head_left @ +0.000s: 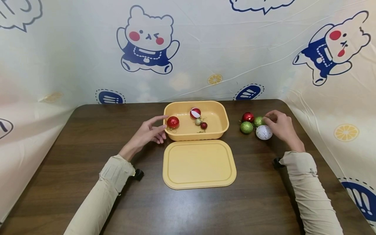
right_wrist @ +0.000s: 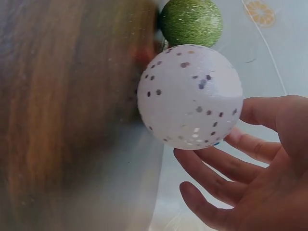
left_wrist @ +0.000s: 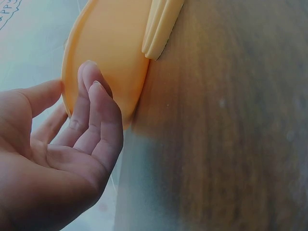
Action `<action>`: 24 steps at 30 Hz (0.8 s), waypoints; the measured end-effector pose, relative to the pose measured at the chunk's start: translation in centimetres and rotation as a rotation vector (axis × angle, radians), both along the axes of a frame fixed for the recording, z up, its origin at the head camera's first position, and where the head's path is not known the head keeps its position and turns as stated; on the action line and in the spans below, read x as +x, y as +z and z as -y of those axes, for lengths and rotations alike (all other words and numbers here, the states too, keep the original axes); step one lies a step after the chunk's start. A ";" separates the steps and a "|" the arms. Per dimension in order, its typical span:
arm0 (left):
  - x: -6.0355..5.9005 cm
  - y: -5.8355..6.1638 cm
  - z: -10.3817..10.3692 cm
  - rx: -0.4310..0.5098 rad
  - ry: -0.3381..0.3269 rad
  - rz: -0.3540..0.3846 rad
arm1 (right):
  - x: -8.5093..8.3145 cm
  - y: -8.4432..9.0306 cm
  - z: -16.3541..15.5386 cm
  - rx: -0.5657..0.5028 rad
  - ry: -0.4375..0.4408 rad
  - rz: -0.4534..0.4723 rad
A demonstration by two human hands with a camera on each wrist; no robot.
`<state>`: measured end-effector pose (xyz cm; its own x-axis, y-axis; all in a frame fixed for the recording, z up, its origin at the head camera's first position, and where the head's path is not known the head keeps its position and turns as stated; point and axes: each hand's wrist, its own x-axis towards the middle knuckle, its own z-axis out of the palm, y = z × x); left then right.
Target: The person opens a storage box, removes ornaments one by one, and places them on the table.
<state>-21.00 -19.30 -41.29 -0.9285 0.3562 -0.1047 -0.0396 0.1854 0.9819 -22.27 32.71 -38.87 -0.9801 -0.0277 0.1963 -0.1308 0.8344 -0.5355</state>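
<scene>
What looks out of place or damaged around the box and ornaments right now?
Nothing stands out. The yellow box sits upright, its lid flat in front; ornaments inside and the four beside the right hand look intact.

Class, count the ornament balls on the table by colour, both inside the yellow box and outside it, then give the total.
Red: 3 — large red ball, small dark red ball, shiny red ball
Green: 2 — front green ball, back green ball
Red-and-white: 1
White speckled: 1
Small greenish-gold: 1
Total: 8
</scene>
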 end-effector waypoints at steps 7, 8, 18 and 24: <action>0.0 0.1 0.0 -0.008 0.002 0.003 | 0.4 0.9 0.5 -0.027 0.007 -0.070; 0.0 0.1 0.0 -0.009 0.002 0.003 | 0.4 1.1 0.7 -0.032 0.009 -0.082; 0.1 0.0 0.1 -0.014 0.005 0.001 | 1.2 2.9 2.8 -0.073 0.030 -0.218; 0.1 0.0 0.0 -0.008 0.002 -0.006 | 1.6 3.8 3.9 -0.083 0.034 -0.241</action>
<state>-20.93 -19.32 -41.33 -0.9299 0.3536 -0.1018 -0.0339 0.1932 0.9806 -20.65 28.84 -35.03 -0.9037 -0.0340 0.4269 -0.2902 0.7816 -0.5522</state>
